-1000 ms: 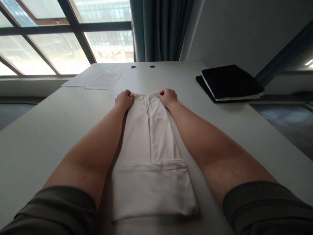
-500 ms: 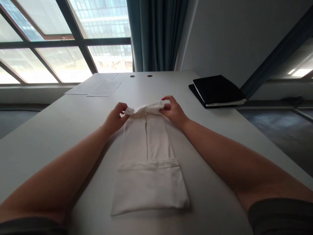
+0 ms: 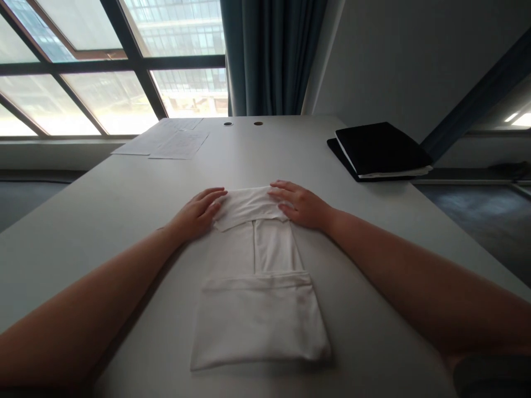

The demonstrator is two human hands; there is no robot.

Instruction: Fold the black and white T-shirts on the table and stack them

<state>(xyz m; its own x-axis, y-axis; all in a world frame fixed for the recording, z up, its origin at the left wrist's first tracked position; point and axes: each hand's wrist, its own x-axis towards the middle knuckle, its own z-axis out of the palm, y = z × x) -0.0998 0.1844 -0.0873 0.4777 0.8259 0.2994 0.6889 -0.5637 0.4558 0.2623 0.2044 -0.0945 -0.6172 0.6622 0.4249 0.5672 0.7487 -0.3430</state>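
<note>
A white folded cloth piece [image 3: 259, 326], perhaps a garment, lies flat on the white table. Its near part is folded up with a hemmed edge across the middle, and its far end is turned over toward me as a flap. My left hand [image 3: 200, 213] rests on the left end of that flap, fingers stretched out. On the flap's right end lies my right hand [image 3: 303, 204], its fingers spread and flat. Neither hand grips the cloth. Between the two folds, a lengthwise line runs down the cloth's middle.
Printed sheets of paper [image 3: 178, 145] lie at the table's far left. A black folder [image 3: 381, 150] with papers inside sits at the right edge, on another black flat item. Two round holes pierce the white table [image 3: 136, 221] at its far end. Behind are windows and a blue curtain [image 3: 269, 61].
Both hands have let go of the cloth's far edge, which they held pinched and lifted. That edge now lies folded down toward me, with the hands flattened on it.
</note>
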